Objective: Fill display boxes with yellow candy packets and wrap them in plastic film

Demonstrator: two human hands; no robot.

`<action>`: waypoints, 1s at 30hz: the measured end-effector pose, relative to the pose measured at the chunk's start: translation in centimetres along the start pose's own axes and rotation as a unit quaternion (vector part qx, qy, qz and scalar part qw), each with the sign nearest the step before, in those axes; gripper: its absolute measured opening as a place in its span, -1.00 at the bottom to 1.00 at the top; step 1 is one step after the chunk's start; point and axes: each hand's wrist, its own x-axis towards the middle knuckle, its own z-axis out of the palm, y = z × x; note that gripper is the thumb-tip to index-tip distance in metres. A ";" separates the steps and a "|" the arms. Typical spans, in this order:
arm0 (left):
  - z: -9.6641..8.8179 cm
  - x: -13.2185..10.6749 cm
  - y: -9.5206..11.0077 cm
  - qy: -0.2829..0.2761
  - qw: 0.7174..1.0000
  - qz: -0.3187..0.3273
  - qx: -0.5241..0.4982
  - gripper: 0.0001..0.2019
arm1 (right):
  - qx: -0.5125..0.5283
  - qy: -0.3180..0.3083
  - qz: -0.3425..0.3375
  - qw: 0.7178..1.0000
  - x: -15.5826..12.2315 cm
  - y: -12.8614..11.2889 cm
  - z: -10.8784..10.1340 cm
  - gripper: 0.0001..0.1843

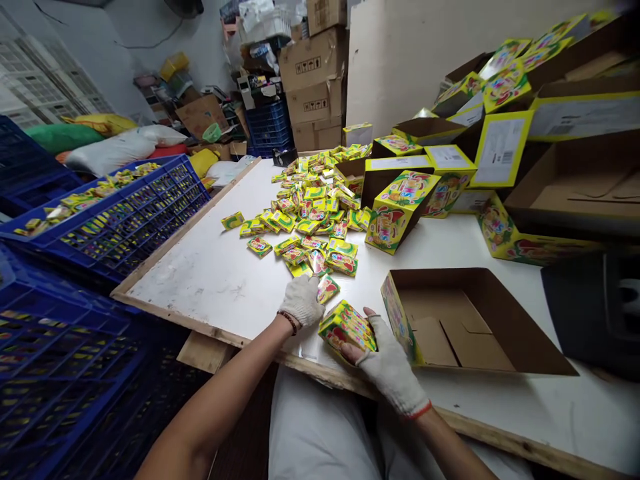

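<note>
My right hand (393,363), in a white glove with bare fingertips, is closed round a row of small yellow-green boxes (347,327) standing side by side, near the table's front edge. Just left of it, my gloved left hand (303,301) has its fingers at the edge of a single small box (329,289) and appears to pinch it; the fingertips are partly hidden. Beyond that hand spreads a loose pile of the same small boxes (315,213). An open, shallow display carton (453,327) with a bare brown inside lies right of my right hand.
Several yellow printed cartons (400,207) are heaped at the back right of the white table (195,280). Blue crates (135,227) with small boxes stand along its left side. A dark object (590,307) sits at the right edge. Brown cartons (313,100) are stacked behind.
</note>
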 end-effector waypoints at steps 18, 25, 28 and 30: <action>0.9 -7.1 -2.4 0.139 0.940 -0.114 -0.292 -0.60 | 0.277 -0.149 0.145 0.938 1.6 -4.4 -0.5 -0.34; 3.3 -6.9 0.0 0.076 0.922 -0.055 -0.375 -0.24 | -0.346 -0.142 -0.160 0.914 1.5 -2.6 0.7 -0.20; 4.4 -6.9 0.6 0.050 0.907 -0.082 -0.409 -0.19 | -0.431 -0.147 -0.164 0.875 1.4 -2.2 1.6 -0.08; 4.2 -7.0 0.6 0.017 0.876 -0.090 -0.474 -0.15 | -0.473 -0.177 -0.138 0.852 1.3 -3.3 1.8 -0.10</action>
